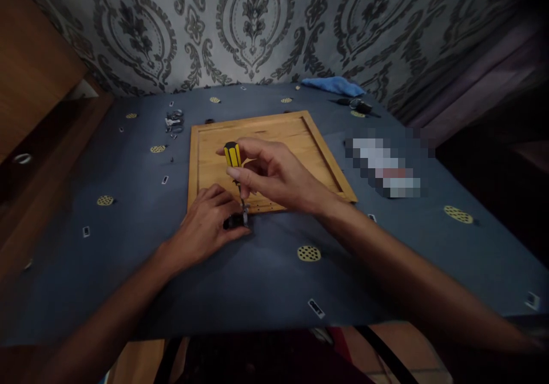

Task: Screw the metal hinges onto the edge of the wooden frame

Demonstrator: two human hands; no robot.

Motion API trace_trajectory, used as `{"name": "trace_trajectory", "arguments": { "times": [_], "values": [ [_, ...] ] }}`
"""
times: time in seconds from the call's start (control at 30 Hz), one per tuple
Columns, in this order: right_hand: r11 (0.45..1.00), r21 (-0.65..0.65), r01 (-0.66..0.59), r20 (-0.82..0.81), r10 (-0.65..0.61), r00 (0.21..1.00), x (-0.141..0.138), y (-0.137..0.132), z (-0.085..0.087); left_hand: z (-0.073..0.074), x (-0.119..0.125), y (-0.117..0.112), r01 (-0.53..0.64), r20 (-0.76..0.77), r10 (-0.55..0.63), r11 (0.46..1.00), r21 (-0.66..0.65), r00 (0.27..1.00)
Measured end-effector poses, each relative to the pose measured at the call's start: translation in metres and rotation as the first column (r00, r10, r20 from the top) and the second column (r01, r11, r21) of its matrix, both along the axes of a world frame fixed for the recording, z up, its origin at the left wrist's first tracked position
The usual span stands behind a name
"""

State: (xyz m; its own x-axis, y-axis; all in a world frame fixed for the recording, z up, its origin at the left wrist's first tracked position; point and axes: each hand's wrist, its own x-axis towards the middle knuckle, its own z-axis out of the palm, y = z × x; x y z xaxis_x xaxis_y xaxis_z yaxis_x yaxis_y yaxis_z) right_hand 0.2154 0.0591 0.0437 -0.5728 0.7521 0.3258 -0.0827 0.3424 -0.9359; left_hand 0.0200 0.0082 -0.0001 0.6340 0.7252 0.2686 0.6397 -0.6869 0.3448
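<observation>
A framed wooden cabinet door panel point(253, 149) lies flat on the cloth-covered table. At its near edge, my left hand point(210, 218) curls around a small dark-and-metal hinge point(235, 220), with fingers on the wood and thumb on the near side. My right hand point(274, 169) grips a screwdriver point(232, 155) by its yellow and black handle. The screwdriver stands nearly upright, its shaft pointing down to the hinge. Whether the tip sits in a screw is too small to tell. Several small holes show in the panel's near rail beside the hinge.
Several metal hinges and small screws point(174, 122) lie left of the panel. A blue cloth point(333, 85) and a dark tool point(360, 106) lie at the back right. A blurred-out object point(386, 166) is to the right. Wooden furniture point(38, 75) borders the left side.
</observation>
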Motion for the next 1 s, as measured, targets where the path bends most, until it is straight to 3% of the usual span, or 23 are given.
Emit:
{"name": "trace_trajectory", "arguments": {
  "times": [0.13, 0.37, 0.5, 1.0],
  "values": [
    [1.000, -0.016, -0.008, 0.012, 0.008, 1.000, 0.001, -0.003, 0.001, 0.000, 0.000, 0.000, -0.004, -0.014, 0.004, 1.000, -0.009, 1.000],
    [0.964, 0.049, 0.261, -0.134, -0.253, 0.958, -0.013, -0.014, -0.010, -0.001, 0.000, 0.001, 0.004, 0.008, -0.004, 1.000, -0.003, 1.000],
    [0.936, 0.033, 0.349, -0.202, -0.336, 0.920, -0.008, -0.014, -0.011, 0.000, -0.001, 0.000, 0.016, 0.007, -0.016, 1.000, -0.007, 1.000],
    [0.946, 0.046, 0.320, -0.158, -0.309, 0.938, -0.004, -0.013, -0.020, -0.003, -0.001, 0.001, 0.011, 0.029, -0.012, 1.000, 0.021, 1.000]
  ]
}}
